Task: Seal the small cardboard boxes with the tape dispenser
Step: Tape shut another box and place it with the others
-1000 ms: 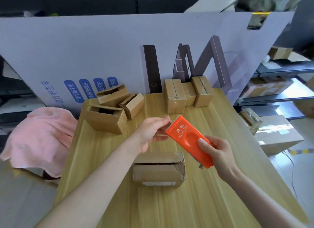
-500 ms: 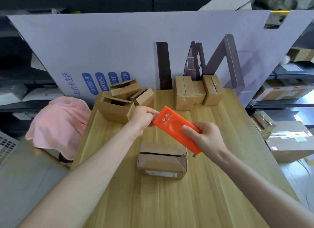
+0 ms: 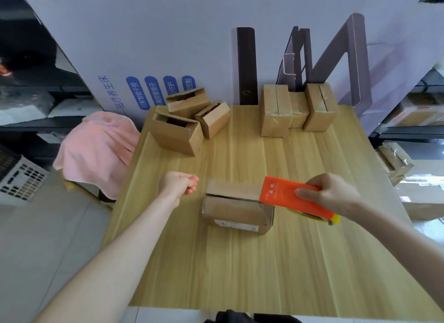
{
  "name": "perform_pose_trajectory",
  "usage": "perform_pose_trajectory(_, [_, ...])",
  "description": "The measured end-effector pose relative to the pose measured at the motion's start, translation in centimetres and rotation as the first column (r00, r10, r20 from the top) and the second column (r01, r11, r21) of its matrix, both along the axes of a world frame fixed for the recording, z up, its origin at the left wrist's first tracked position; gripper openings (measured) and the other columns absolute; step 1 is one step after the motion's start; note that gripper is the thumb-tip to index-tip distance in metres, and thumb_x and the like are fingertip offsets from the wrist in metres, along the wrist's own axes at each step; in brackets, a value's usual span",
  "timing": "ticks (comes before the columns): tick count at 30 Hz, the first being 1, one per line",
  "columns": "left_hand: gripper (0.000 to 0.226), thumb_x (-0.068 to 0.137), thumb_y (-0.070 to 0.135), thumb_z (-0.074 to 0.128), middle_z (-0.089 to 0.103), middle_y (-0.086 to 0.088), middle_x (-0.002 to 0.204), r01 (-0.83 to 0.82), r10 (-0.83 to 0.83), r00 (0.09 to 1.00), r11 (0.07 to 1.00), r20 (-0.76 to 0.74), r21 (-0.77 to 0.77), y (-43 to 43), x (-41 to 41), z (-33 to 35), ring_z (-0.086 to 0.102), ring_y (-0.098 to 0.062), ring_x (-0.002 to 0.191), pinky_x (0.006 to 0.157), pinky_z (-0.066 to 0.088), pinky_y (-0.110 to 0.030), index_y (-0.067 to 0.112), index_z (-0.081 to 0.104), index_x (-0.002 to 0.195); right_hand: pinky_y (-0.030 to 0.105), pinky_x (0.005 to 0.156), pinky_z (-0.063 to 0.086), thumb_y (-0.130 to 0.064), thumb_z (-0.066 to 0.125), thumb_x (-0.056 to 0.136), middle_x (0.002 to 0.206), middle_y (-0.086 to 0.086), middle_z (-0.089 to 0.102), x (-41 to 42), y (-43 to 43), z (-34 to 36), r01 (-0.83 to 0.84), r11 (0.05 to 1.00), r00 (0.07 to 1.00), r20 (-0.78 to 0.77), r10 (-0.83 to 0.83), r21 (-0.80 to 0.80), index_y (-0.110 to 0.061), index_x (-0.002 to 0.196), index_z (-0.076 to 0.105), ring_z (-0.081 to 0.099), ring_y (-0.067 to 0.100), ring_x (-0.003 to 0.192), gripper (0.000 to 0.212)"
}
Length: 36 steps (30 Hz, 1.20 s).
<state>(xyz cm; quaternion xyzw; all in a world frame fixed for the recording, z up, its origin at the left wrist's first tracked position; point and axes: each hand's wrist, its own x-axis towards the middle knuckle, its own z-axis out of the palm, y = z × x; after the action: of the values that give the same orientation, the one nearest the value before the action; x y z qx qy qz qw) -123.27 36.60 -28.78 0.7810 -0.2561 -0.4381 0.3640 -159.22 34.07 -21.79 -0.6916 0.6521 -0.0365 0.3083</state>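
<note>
A small cardboard box [image 3: 235, 209] lies in the middle of the wooden table [image 3: 240, 274], its top flaps slightly apart. My right hand [image 3: 334, 193] grips the orange tape dispenser [image 3: 283, 195], whose front end hangs over the box's right top edge. My left hand [image 3: 179, 183] hovers just left of the box. Its fingers are curled and pinched together, seemingly on the end of a clear tape strip that is barely visible.
Three open boxes [image 3: 175, 135] sit at the back left and three closed boxes [image 3: 275, 111] at the back right. A large white printed board [image 3: 192, 34] stands behind the table. A pink cloth [image 3: 96, 149] lies off the left edge, above a grey crate [image 3: 16, 176].
My hands have drawn apart. The left hand moved left and down from the dispenser's tip, and the right hand carried the dispenser down to the box's right edge. The camera tilted downward.
</note>
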Motion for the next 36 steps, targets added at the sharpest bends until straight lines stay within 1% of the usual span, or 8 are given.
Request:
perform_pose_trajectory(3, [0.003, 0.082, 0.006, 0.073, 0.072, -0.007, 0.068, -0.043, 0.043, 0.999, 0.999, 0.000, 0.016, 0.3, 0.5, -1.4, 0.062, -0.014, 0.057, 0.059, 0.053, -0.025, 0.006, 0.073, 0.079, 0.024, 0.049, 0.036, -0.057, 0.065, 0.080, 0.069, -0.012, 0.064, 1.3, -0.9, -0.7, -0.050, 0.999, 0.994, -0.097, 0.051, 0.006, -0.026, 0.073, 0.067, 0.060, 0.006, 0.063, 0.032])
perform_pose_trajectory(11, [0.007, 0.084, 0.014, 0.073, 0.073, -0.008, 0.074, -0.083, 0.082, 0.996, 0.994, 0.027, 0.068, 0.8, 0.1, -4.9, 0.062, -0.015, 0.058, 0.073, 0.057, -0.029, 0.007, 0.073, 0.086, 0.023, 0.051, 0.036, -0.061, 0.060, 0.081, 0.071, -0.013, 0.063, 3.0, -2.0, -3.0, -0.097, 0.995, 0.961, -0.260, 0.099, 0.020, -0.031, 0.078, 0.065, 0.057, 0.005, 0.064, 0.030])
perform_pose_trajectory(18, [0.012, 0.082, 0.016, 0.075, 0.072, -0.003, 0.072, -0.145, 0.143, 0.989, 0.984, 0.028, 0.106, 1.1, -0.9, -8.0, 0.064, -0.014, 0.059, 0.066, 0.056, -0.026, 0.007, 0.075, 0.090, 0.024, 0.050, 0.036, -0.059, 0.056, 0.082, 0.068, -0.008, 0.062, 4.0, -1.6, -5.2, -0.117, 0.993, 0.920, -0.376, 0.113, 0.012, -0.026, 0.078, 0.067, 0.059, 0.010, 0.061, 0.035])
perform_pose_trajectory(22, [0.022, 0.082, 0.020, 0.074, 0.074, -0.006, 0.093, -0.157, 0.153, 0.987, 0.982, 0.043, 0.109, 1.1, -2.0, -9.5, 0.069, -0.021, 0.081, 0.082, 0.056, -0.033, 0.008, 0.073, 0.100, 0.021, 0.046, 0.035, -0.058, 0.055, 0.082, 0.066, -0.009, 0.062, 3.9, -1.6, -5.6, -0.103, 0.995, 0.913, -0.395, 0.100, 0.014, -0.027, 0.076, 0.065, 0.061, 0.012, 0.056, 0.033])
perform_pose_trajectory(26, [0.027, 0.083, 0.029, 0.070, 0.071, -0.004, 0.109, -0.093, 0.075, 0.985, 0.989, 0.156, 0.116, 1.3, -3.1, -9.9, 0.064, -0.020, 0.089, 0.078, 0.050, -0.026, 0.016, 0.073, 0.107, 0.019, 0.041, 0.035, -0.057, 0.055, 0.082, 0.064, -0.009, 0.062, 3.7, -1.4, -6.1, -0.095, 0.995, 0.918, -0.385, 0.091, 0.009, -0.028, 0.069, 0.061, 0.064, 0.015, 0.049, 0.033])
perform_pose_trajectory(31, [0.073, 0.083, 0.055, 0.063, 0.054, -0.005, 0.137, -0.041, -0.052, 0.957, 0.949, 0.285, 0.311, 2.5, -2.2, -9.5, 0.055, -0.028, 0.120, 0.087, 0.045, -0.034, 0.014, 0.046, 0.140, 0.019, 0.041, 0.032, -0.058, 0.055, 0.083, 0.065, -0.010, 0.062, 3.5, -1.2, -6.3, -0.098, 0.995, 0.924, -0.371, 0.091, -0.001, -0.031, 0.068, 0.057, 0.063, 0.014, 0.053, 0.031])
perform_pose_trajectory(34, [0.045, 0.095, 0.048, 0.048, 0.068, -0.009, 0.110, -0.092, 0.079, 0.948, 0.995, 0.307, 0.027, 3.8, -3.6, -9.2, 0.062, -0.029, 0.103, 0.079, 0.048, -0.033, 0.011, 0.066, 0.113, 0.018, 0.041, 0.032, -0.057, 0.055, 0.083, 0.065, -0.011, 0.061, 3.3, -1.0, -6.5, -0.093, 0.996, 0.928, -0.362, 0.087, 0.002, -0.031, 0.070, 0.059, 0.062, 0.012, 0.053, 0.029])
perform_pose_trajectory(36, [0.052, 0.099, 0.049, 0.036, 0.067, -0.015, 0.103, 0.047, -0.046, 0.980, 0.999, 0.193, 0.002, 3.9, -5.5, -8.7, 0.062, -0.033, 0.096, 0.078, 0.048, -0.037, 0.005, 0.064, 0.106, 0.018, 0.040, 0.033, -0.056, 0.055, 0.083, 0.064, -0.010, 0.062, 3.2, -0.9, -6.6, -0.085, 0.996, 0.934, -0.349, 0.081, 0.003, -0.031, 0.071, 0.060, 0.063, 0.013, 0.051, 0.028])
